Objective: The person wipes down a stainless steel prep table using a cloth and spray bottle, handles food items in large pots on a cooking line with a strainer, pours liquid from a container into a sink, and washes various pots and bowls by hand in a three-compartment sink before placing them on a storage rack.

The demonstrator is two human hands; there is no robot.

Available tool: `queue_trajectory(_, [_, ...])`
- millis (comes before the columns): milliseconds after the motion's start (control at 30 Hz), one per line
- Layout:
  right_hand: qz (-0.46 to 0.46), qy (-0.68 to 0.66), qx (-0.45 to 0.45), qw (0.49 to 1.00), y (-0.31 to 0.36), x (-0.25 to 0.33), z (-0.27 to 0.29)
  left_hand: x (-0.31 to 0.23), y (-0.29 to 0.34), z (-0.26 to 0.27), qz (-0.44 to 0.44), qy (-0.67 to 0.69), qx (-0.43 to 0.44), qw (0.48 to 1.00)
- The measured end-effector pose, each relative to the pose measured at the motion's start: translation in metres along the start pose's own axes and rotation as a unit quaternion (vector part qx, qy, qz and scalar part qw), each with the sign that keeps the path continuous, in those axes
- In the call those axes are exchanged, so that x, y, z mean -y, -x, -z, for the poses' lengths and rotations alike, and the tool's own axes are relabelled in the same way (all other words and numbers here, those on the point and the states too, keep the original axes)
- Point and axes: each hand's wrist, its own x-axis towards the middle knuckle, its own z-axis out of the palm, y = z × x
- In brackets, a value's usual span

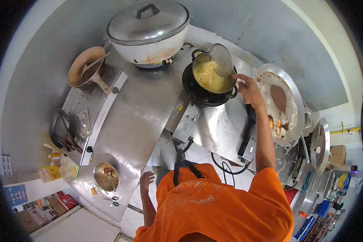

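By grey walls, gleaming steel counter, right hand gripping strainer, left hand empty, half-curled

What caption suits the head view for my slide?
Right hand holding a strainer over a pot of yellow food; left hand open and empty near the steel counter.

- Looking like a kitchen, going by cookware and food
- Seeing steel counter along the wall
- Spotting brown pan on stove
- Seeing big lidded pot, white-bodied
- Noting dark pot containing yellow food
- Noting wide pan with browned pieces
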Motion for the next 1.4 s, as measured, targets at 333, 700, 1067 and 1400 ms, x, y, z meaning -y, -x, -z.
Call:
queue_trajectory(333, [0.168, 0.303, -0.090, 0.934, -0.110, -0.090, -0.061, 0.061, -0.014, 0.026, -0.009, 0.028, -0.022, 0.999])
queue_trajectory(700, [0.242, 0.318, -0.005, 0.917, -0.120, -0.072, -0.054, 0.171, 0.019, 0.054, 0.047, -0.119, -0.032, 0.991])
queue_trajectory(1067, [0.188, 0.675, 0.180, 0.690, -0.127, -0.076, -0.008, 0.120, 0.038, 0.032, 0.077, -0.099, -0.085, 0.989])
queue_trajectory(1400, [0.121, 0.449, 0.064, 0.883, -0.076, -0.073, 0.028, 0.197, 0.069, 0.011, -0.017, -0.113, -0.012, 0.993])
